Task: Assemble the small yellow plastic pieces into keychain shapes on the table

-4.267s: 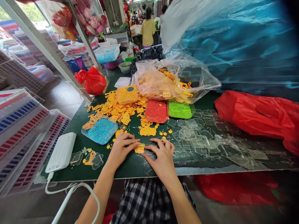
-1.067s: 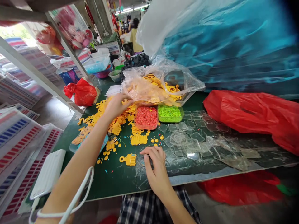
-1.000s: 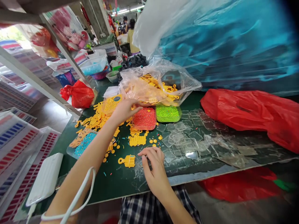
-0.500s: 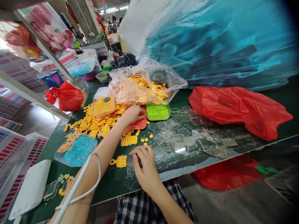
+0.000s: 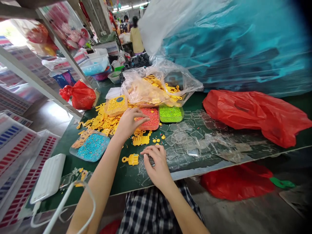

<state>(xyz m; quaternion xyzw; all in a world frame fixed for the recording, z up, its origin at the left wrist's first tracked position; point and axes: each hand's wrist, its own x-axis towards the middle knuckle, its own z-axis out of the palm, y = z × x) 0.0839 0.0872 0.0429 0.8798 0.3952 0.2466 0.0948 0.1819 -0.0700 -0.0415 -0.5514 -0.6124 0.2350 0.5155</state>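
My left hand (image 5: 129, 122) reaches forward with its fingertips over the near left edge of the tray of red beads (image 5: 151, 118); whether it pinches a bead I cannot tell. My right hand (image 5: 157, 162) rests curled on the green table (image 5: 122, 182), fingers bent over a small dark object. A yellow plastic key-shaped piece (image 5: 131, 159) lies just left of it. Trays of green beads (image 5: 171, 113), blue beads (image 5: 92, 147) and yellow beads (image 5: 116, 104) stand around a heap of yellow plastic pieces (image 5: 102, 122).
A clear bag of yellow pieces (image 5: 158, 86) lies behind the trays. Clear plastic covers (image 5: 192, 139) are scattered to the right, beside a red bag (image 5: 253, 113). A white power bank (image 5: 48, 177) with a cable lies near left. A person stands far back.
My left hand left the yellow piece, reached to the clear bag, then drew back onto the red bead tray. My right hand stayed curled beside the yellow piece.
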